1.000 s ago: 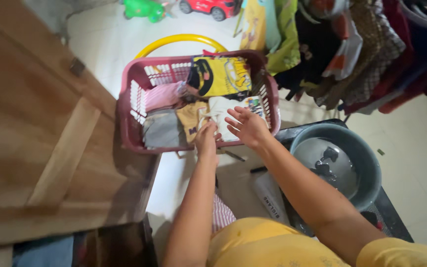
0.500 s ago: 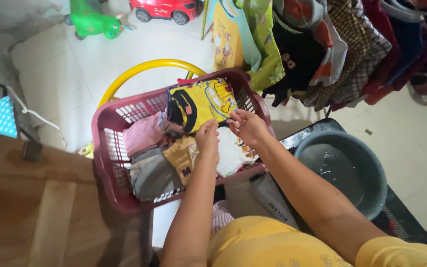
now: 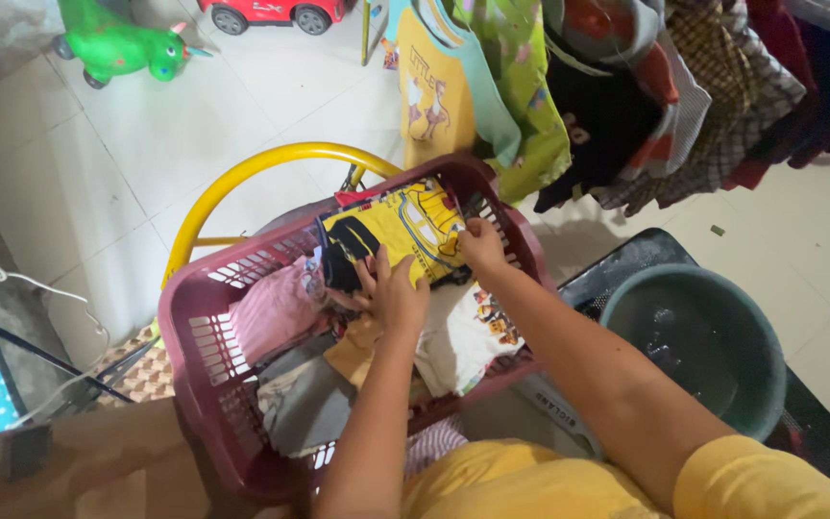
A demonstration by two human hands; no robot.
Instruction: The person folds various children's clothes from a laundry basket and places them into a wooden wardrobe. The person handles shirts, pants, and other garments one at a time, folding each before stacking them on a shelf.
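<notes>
A maroon plastic laundry basket [image 3: 206,327] holds several folded clothes. A folded yellow shirt with a black print [image 3: 405,229] stands at its far side. My left hand [image 3: 391,293] presses flat against the shirt's lower edge, fingers spread. My right hand [image 3: 482,245] pinches the shirt's right edge. Below lie a white printed garment [image 3: 463,332], a folded pink one [image 3: 276,309], a grey one [image 3: 309,408] and a mustard one [image 3: 353,351].
A yellow hoop [image 3: 242,173] curves behind the basket. A grey basin with water [image 3: 698,336] sits at the right. Hanging clothes [image 3: 626,86] fill the upper right. A green toy animal [image 3: 112,43] and red toy car [image 3: 261,12] stand on the tiled floor.
The view has swung left and the wooden surface has slid out of sight. Both hands moved farther into the basket, from the white garment onto the yellow shirt, and the left hand opened flat.
</notes>
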